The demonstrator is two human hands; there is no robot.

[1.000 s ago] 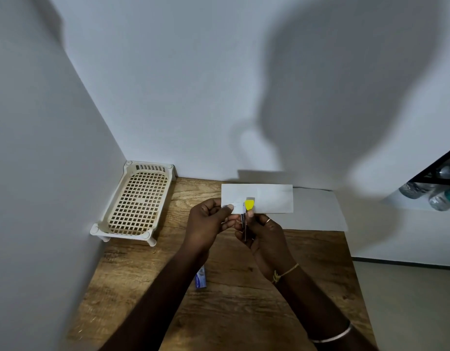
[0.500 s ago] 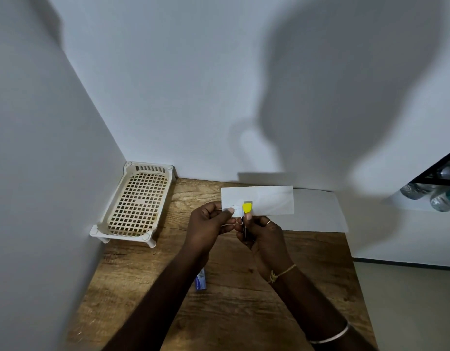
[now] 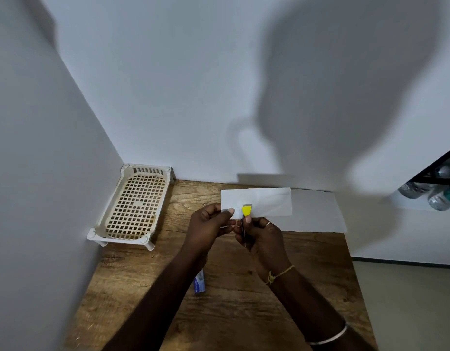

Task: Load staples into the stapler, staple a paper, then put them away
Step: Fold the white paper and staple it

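A folded white paper (image 3: 267, 201) is held up above the wooden table (image 3: 244, 312). My left hand (image 3: 208, 224) pinches its lower left corner. My right hand (image 3: 263, 236) grips a small stapler with a yellow top (image 3: 246, 210), clamped on the paper's lower edge right beside my left thumb. Most of the stapler's body is hidden by my fingers. A small blue and white staple box (image 3: 199, 283) lies on the table, partly under my left forearm.
A cream plastic mesh tray (image 3: 135, 206) stands at the back left, against the corner of the walls. Another white sheet (image 3: 317, 214) lies flat at the back right of the table. Bottles (image 3: 431, 193) sit on a shelf at the far right.
Both hands, the paper and the stapler have shifted very slightly upward; the grip on each stays the same.
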